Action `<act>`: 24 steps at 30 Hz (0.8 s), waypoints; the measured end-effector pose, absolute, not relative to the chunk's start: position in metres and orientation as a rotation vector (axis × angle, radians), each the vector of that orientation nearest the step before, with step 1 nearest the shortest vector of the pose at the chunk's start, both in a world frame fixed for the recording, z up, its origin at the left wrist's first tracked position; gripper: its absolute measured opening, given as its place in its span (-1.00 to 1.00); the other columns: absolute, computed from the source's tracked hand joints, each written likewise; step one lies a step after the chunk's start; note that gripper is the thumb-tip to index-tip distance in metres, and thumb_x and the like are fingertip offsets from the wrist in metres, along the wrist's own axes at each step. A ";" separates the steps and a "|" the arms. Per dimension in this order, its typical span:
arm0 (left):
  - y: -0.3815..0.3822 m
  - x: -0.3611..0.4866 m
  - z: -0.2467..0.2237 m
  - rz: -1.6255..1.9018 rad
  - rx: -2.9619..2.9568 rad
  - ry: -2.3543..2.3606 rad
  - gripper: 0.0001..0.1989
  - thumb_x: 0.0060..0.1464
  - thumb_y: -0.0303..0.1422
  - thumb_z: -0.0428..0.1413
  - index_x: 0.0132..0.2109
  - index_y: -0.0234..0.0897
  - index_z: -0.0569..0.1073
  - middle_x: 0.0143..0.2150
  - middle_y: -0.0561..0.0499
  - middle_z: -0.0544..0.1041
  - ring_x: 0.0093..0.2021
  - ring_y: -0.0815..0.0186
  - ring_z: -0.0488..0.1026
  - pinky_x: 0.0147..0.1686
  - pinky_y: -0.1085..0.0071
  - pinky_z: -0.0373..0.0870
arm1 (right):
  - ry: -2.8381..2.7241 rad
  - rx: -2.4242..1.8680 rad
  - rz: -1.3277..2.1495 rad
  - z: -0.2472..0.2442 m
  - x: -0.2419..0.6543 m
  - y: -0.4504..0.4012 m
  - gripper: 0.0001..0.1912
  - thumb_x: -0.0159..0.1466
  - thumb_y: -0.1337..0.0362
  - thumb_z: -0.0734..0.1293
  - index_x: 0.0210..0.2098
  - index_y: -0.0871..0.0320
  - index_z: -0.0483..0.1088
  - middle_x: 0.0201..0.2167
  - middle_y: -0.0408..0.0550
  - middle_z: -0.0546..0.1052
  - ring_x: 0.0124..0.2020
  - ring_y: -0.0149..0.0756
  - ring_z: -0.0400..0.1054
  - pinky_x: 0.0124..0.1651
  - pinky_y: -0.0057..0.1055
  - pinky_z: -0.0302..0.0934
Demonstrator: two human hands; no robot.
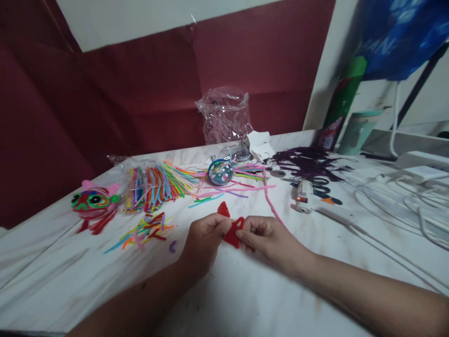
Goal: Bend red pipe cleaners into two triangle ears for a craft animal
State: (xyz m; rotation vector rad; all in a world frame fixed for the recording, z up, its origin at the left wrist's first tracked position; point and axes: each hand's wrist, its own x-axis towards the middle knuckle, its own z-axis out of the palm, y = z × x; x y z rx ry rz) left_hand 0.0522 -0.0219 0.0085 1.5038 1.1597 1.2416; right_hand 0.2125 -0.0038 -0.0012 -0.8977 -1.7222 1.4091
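My left fingers [220,228] and right fingers [249,238] are clamped on the red fuzzy piece [231,238] from opposite sides over the bench [224,299], probably to keep it steady. Farther right, the glue gun [304,193] lies seemingly within reach. On the blue bag [400,42] I make out an N; its other letters blur.

The left hand [205,241] and right hand [263,236] were bare, as were the left forearm [154,288], marked by a small spot [143,284] elbowward of the left hand, and right forearm [365,283].
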 end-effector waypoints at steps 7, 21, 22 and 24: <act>-0.016 0.051 0.004 1.075 1.448 1.166 -0.78 -0.02 -0.29 0.08 -0.49 -0.36 0.42 -0.55 0.04 0.46 -0.51 0.38 0.35 -0.46 0.48 0.23 | -1.653 -0.927 1.527 -0.006 0.214 0.000 -0.69 0.13 0.17 0.29 -0.64 0.18 0.19 -0.73 -0.28 0.23 -0.70 -0.55 -0.02 -0.63 -0.55 -0.17; -0.019 0.056 0.001 1.127 1.225 0.987 -0.80 -0.08 -0.28 0.11 -0.49 -0.33 0.33 -0.62 0.04 0.44 -0.59 0.37 0.37 -0.51 0.44 0.28 | -1.599 -0.778 1.707 0.003 0.215 -0.001 -0.63 0.10 0.03 0.31 -0.59 0.23 0.30 -0.65 -0.18 0.38 -0.63 -0.52 0.16 -0.50 -0.53 0.04; -0.018 0.055 0.003 1.140 1.229 1.006 -0.80 -0.06 -0.29 0.10 -0.49 -0.33 0.34 -0.62 0.04 0.45 -0.58 0.37 0.37 -0.50 0.44 0.27 | -1.603 -0.764 1.721 0.004 0.216 0.001 -0.61 0.13 0.01 0.28 -0.57 0.24 0.32 -0.63 -0.16 0.41 -0.61 -0.50 0.19 -0.46 -0.51 0.09; -0.017 0.053 0.004 1.178 1.227 1.056 -0.81 -0.05 -0.31 0.08 -0.51 -0.34 0.34 -0.63 0.04 0.44 -0.58 0.38 0.36 -0.50 0.46 0.26 | -1.601 -0.760 1.726 0.006 0.217 0.003 -0.60 0.17 0.01 0.24 -0.54 0.25 0.35 -0.59 -0.13 0.43 -0.59 -0.49 0.23 -0.39 -0.49 0.13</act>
